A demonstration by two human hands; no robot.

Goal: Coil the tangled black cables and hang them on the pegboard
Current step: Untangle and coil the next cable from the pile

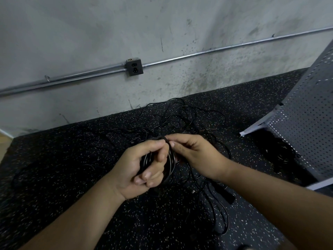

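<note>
My left hand (142,165) grips a small coil of black cable (171,160), its fingers curled round the loops. My right hand (194,152) pinches the cable at the top of the coil, thumb and forefinger meeting my left fingertips. A tangled pile of thin black cables (182,118) lies on the dark speckled floor behind my hands. More black cable (219,213) trails down from the coil toward me. The grey perforated pegboard (306,123) leans at the right, to the right of both hands.
A concrete wall (162,29) rises behind the pile, with metal conduit (216,49) and a dark socket box (134,67) on it. The pegboard's white support foot (259,126) rests on the speckled mat (59,156). The mat's edge shows at far left.
</note>
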